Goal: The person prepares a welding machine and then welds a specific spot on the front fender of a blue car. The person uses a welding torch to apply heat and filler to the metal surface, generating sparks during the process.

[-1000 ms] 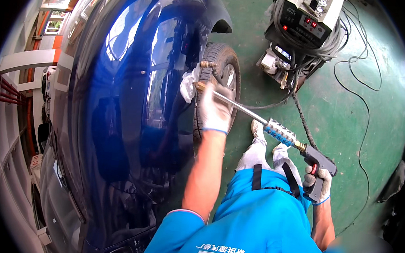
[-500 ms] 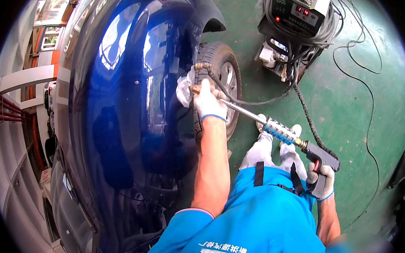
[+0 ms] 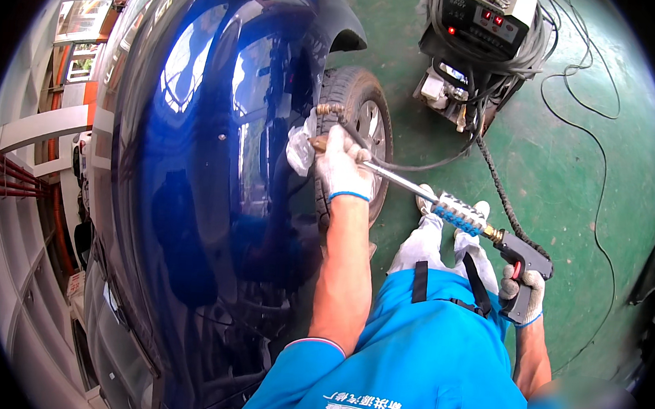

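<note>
Green floor [image 3: 549, 192] is spreading underneath. Nearest, the right hand [image 3: 535, 291] is curling snugly round the grip [image 3: 518, 305] of a pistol-shaped tool [image 3: 522, 254], while the left hand [image 3: 343, 169] is clasping its metal shaft [image 3: 400, 180], near the wheel [image 3: 371, 125] of a blue car [image 3: 184, 218]. Farther off, a cable-draped machine [image 3: 476, 37] is standing.

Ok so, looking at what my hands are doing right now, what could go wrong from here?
Fingers of your right hand lie by the red trigger of the grey pistol-grip tool, so an accidental squeeze seems possible while your left hand grips the metal rod.
The rod's tip is close to the blue car; a slip might mark the paint.
A dark cable passes near your left hand and could snag.
</note>
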